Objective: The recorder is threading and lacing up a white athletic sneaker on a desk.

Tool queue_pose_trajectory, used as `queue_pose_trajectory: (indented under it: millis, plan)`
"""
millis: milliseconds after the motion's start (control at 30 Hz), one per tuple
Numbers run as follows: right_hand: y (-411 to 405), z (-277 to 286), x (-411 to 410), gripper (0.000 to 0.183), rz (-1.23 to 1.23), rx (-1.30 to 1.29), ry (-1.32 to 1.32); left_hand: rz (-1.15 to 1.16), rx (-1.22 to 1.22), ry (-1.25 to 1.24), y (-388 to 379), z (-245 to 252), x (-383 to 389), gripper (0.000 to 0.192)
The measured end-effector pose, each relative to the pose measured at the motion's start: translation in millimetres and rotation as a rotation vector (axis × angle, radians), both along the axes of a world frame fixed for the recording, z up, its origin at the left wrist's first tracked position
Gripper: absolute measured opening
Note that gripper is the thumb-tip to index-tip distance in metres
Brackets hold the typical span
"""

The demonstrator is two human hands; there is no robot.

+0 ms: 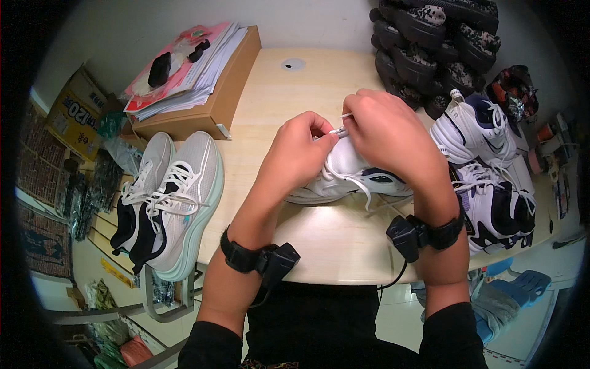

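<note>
A white athletic shoe (318, 191) with dark trim lies on the light wooden table (332, 235) in front of me, partly covered by my hands. My left hand (304, 145) pinches at the lace and eyelets near the shoe's tongue, thumb against the forefinger. Just to the right, my right hand (378, 124) has its fingers closed on a white shoelace (345, 116), whose end sticks out from the fingertips. Another loose stretch of lace hangs down over the shoe's near side. Both wrists wear black straps with small black devices.
Grey-white running shoes (189, 203) stand at the left table edge. Behind them is a cardboard box (198, 115) topped with papers. White sneakers (474, 129) and black-and-white ones (493, 207) sit at the right, beneath a stack of black camouflage shoes (419, 50). A cable hangs by my right wrist.
</note>
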State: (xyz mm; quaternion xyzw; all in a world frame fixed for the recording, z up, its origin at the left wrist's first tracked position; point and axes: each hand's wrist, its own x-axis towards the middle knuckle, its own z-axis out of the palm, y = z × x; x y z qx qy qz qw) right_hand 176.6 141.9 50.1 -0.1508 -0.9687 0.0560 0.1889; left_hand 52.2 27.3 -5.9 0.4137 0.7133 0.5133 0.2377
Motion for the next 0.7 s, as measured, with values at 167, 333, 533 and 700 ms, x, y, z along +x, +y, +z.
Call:
queue_pose_trajectory:
  millis: [167,333,533,700]
  plan:
    - [4.7,-3.3,0.3,0.014,0.026,-0.013,0.016,-0.002,-0.073,-0.166,-1.0,14.0,5.1,0.014]
    - [2.2,-1.8,1.0,0.014,0.016,0.030,-0.014,-0.014,-0.046,-0.148,-0.1,6.5,1.0,0.015]
    - [1.2,-4.4,-0.6,0.014,0.028,0.022,0.015,0.010,0.006,0.021,-0.8,-3.4,0.0,0.014]
    - [-5.6,0.4,1.5,0.014,-0.028,0.020,-0.037,0.005,0.035,0.087,-1.1,-4.1,2.0,0.014]
